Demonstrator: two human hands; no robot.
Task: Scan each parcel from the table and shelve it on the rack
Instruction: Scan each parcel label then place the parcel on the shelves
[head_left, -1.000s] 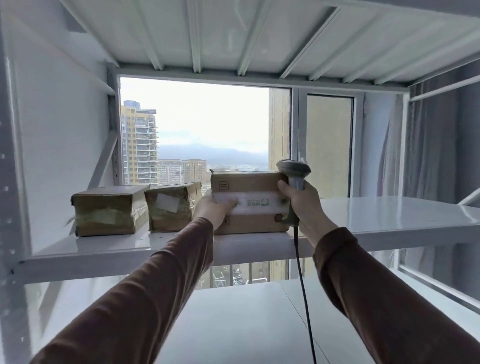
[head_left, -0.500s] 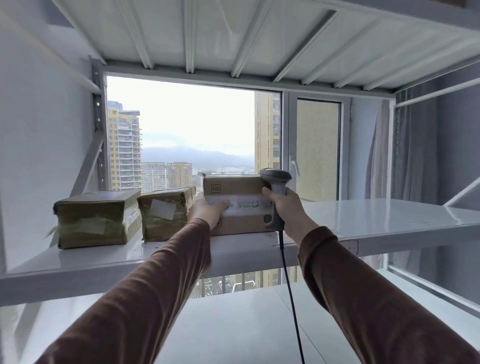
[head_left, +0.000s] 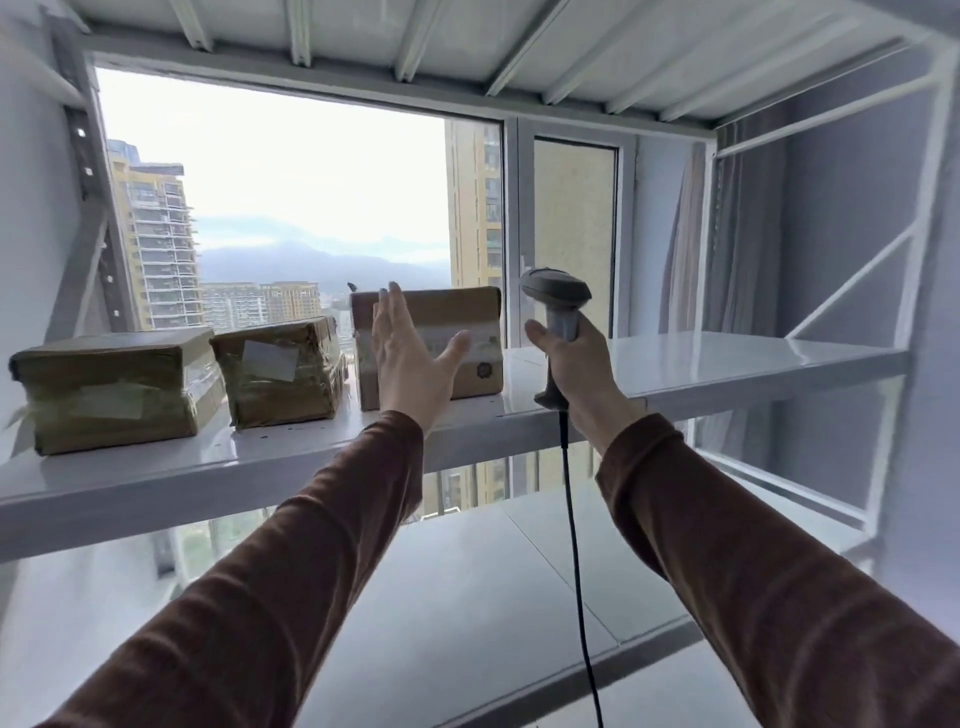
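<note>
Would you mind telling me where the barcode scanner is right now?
In the head view, the barcode scanner is gripped by the right hand, right of the rightmost parcel, at the shelf edge.

— What sort of place is this looking like?

— A small parcel storeroom set up in a high-rise room. A white metal rack (head_left: 519, 415) is filling the view, its ribbed upper deck running overhead at 12 o'clock.

— What is sitting on it?

— Three taped cardboard parcels (head_left: 291, 371) are lining the shelf from 9 o'clock toward the centre, and a corded barcode scanner (head_left: 558, 317) is showing at 1 o'clock.

— And behind?

— A wide window (head_left: 291, 208) is looking out on apartment towers and hills, with a grey curtain (head_left: 737, 249) hanging at 2 o'clock.
</note>
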